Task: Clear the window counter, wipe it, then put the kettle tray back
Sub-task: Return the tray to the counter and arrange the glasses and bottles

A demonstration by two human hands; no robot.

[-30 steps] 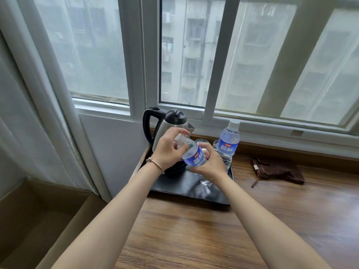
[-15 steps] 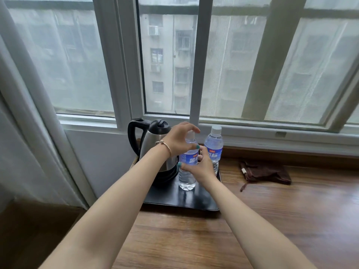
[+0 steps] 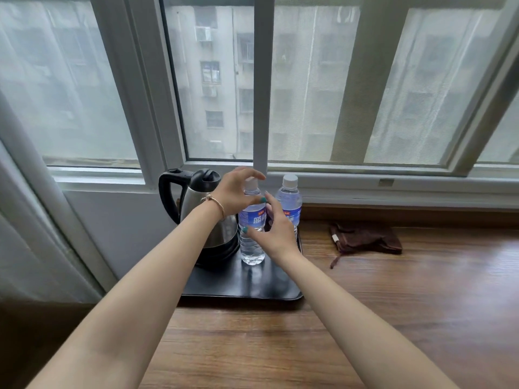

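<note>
A wide sliding window (image 3: 309, 80) with pale grey frames filled the wall, its panes showing a hazy grey apartment block (image 3: 219, 80) outside. Flat daylight fell through it onto the wood-grain worktop (image 3: 421, 304) below. A sheer white curtain (image 3: 25, 220) hung at the left.

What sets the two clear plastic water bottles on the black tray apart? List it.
The nearer clear plastic water bottle stands at the front beside the steel kettle; the farther clear plastic water bottle stands behind it, nearer the window. The left hand and right hand flank the nearer bottle and partly hide the farther one. Both stand upright on the black tray, with white caps and blue labels.
</note>
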